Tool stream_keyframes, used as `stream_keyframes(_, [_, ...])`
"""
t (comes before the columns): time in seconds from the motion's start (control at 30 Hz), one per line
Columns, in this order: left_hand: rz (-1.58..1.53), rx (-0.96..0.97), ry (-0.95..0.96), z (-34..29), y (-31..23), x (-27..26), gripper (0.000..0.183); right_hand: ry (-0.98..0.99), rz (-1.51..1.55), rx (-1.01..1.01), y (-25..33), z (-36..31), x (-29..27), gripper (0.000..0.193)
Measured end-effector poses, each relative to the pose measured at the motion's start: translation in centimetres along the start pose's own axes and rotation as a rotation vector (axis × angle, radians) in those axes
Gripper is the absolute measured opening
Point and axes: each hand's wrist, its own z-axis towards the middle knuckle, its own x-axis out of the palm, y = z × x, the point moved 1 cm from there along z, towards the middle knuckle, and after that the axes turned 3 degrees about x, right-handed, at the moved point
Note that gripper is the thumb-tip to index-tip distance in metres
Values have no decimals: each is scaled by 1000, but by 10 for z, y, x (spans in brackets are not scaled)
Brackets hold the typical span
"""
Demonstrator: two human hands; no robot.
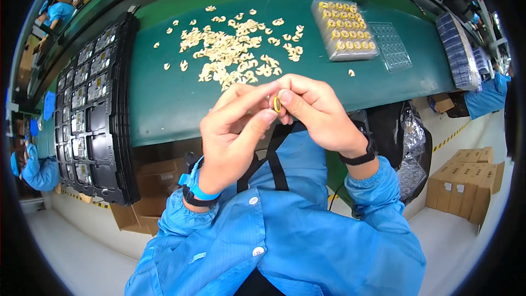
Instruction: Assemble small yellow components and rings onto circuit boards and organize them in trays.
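Clock positions are read from the small yellow-rimmed part [276, 104], with 12 pointing away from me. I find it just off my near edge of the green work surface [159, 101], pinched between both hands. My left hand [227, 134] comes in from 8 o'clock, its thumb tip at the part's 7; my right hand [320, 112] comes from 3, its thumb tip at about 1. Fingers of both are drawn in narrow on the part; their contact behind it is hidden, so I cannot tell how many touch. The part stands nearly edge-on, its dark face partly showing. The two-handed pinch probably steadies so small an item and leaves its rim reachable.

Loose pale pieces [233, 49] lie spread between 10 and 12, presumably for easy picking. The clear tray stack [353, 55], between 1 and 2, seats yellow pieces in rows, likely to stop them rolling. A flat clear tray [390, 46] lies beside it, at 2.
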Motion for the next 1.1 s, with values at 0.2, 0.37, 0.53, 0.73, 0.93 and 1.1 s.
stream_keyframes(0.2, [-65, 23, -90, -6, 11, -6, 28, -13, 55, -3, -13, 2, 27, 23])
stream_keyframes(0.37, [42, 85, -265, -10, 18, -16, 18, -257, -248, -219, -16, 3, 33, 15])
stream_keyframes(0.53, [121, 106, -249, -12, 11, -14, 22, -238, -323, -315, -18, 5, 25, 14])
stream_keyframes(0.73, [158, 113, -178, -16, 11, -15, 28, -238, -547, -426, -14, 3, 25, 10])
stream_keyframes(0.93, [-258, -232, -146, -17, -4, -32, 30, -92, -926, -751, -4, 1, 15, 24])
stream_keyframes(1.1, [-197, -364, -27, -18, -10, -34, 24, -17, -989, -797, -7, 3, 14, 30])
